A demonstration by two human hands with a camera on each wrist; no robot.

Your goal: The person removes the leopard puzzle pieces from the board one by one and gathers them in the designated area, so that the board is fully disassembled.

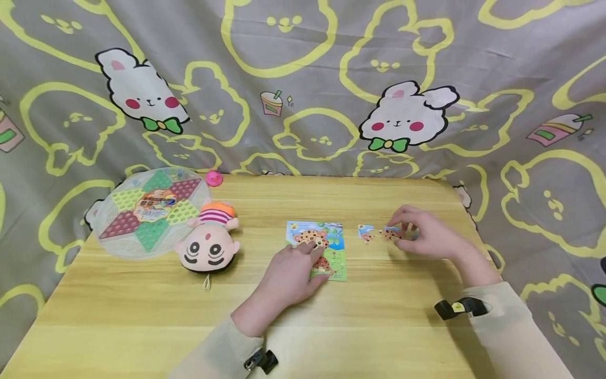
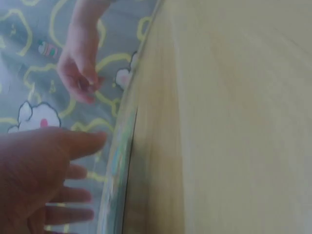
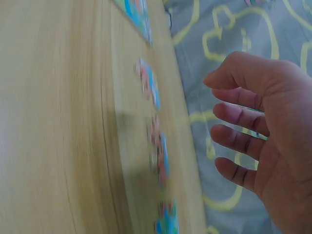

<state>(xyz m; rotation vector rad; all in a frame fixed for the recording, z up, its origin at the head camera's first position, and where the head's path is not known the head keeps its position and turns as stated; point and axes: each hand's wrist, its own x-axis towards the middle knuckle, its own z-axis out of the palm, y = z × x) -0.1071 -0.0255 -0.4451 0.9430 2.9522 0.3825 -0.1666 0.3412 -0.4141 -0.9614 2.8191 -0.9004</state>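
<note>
A small picture puzzle (image 1: 337, 239) with a spotted leopard on blue and green lies mid-table. My left hand (image 1: 291, 273) is over it, palm down, its fingertips reaching across the leopard and hiding part of it. In the left wrist view its fingers (image 2: 68, 195) are straight and hold nothing. To the right lie loose puzzle pieces, a blue-cornered one (image 1: 366, 231) and a spotted one (image 1: 390, 233). My right hand (image 1: 428, 234) hovers at the spotted piece with loosely bent fingers. The right wrist view shows a gap between it and the pieces (image 3: 158, 151), with nothing in its grasp.
On the left, a round Chinese checkers board (image 1: 118, 200) in clear wrap lies beside a plush doll (image 1: 208, 245). A small pink toy (image 1: 214, 178) sits at the table's back edge. A patterned grey curtain (image 1: 312, 89) hangs behind the wooden table (image 1: 374, 326).
</note>
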